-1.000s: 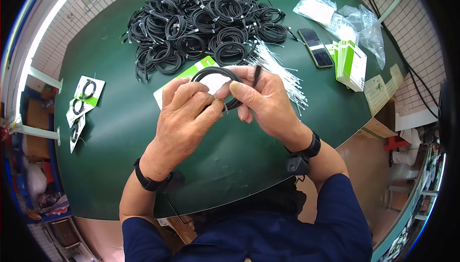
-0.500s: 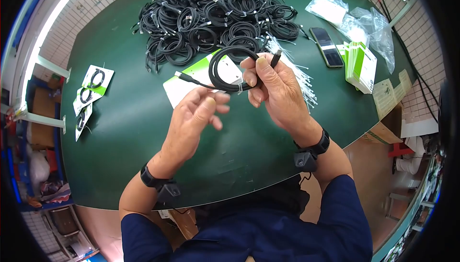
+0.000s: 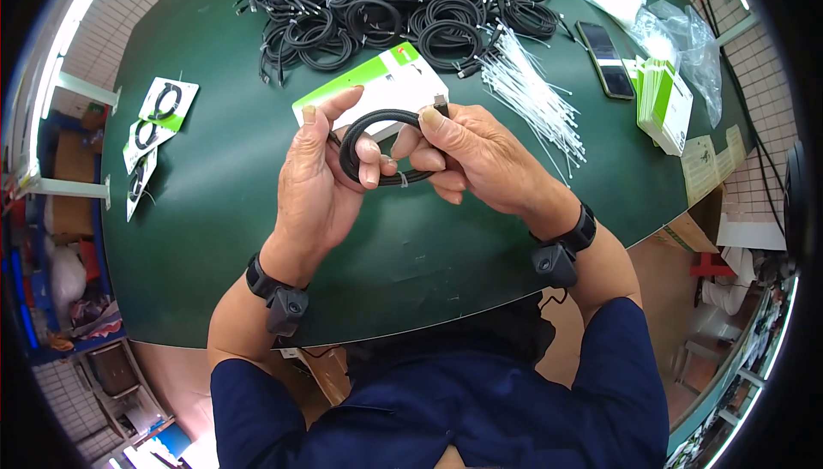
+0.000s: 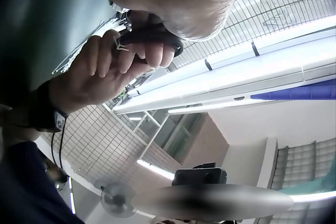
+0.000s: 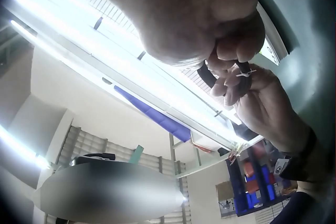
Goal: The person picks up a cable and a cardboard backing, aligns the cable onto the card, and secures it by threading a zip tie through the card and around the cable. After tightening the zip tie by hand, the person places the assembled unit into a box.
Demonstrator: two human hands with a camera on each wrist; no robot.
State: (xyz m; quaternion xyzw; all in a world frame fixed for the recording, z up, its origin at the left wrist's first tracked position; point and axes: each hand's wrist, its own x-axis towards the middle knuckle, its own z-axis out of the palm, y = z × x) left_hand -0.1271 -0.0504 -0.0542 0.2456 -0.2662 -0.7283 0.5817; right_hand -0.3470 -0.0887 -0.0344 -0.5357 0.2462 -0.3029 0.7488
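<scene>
A coiled black cable [image 3: 387, 116] is held up between both hands over the table. My left hand [image 3: 310, 182] grips the left side of the loop, some fingertips poking through its middle. On the other side my right hand [image 3: 493, 160] pinches the coil between thumb and fingers, and a metal-tipped plug [image 3: 441, 102] sticks up beside that thumb. A thin tie [image 3: 403, 179] binds the bottom of the loop; the right wrist view shows the same pale tie [image 5: 245, 73]. Behind the hands lies a white and green card pack [image 3: 411, 83], partly hidden by them.
A heap of coiled black cables [image 3: 369, 19] covers the far side. White cable ties [image 3: 531, 92] lie spread at right, near a phone [image 3: 605, 59], stacked green-white cards [image 3: 664, 109] and clear plastic bags [image 3: 694, 49]. Carded cables [image 3: 163, 105] lie at the left on the green table [image 3: 214, 237].
My left hand let go of the coil, showing a loose plug end at left, then came back and took hold of its left side. My right hand has kept its hold.
</scene>
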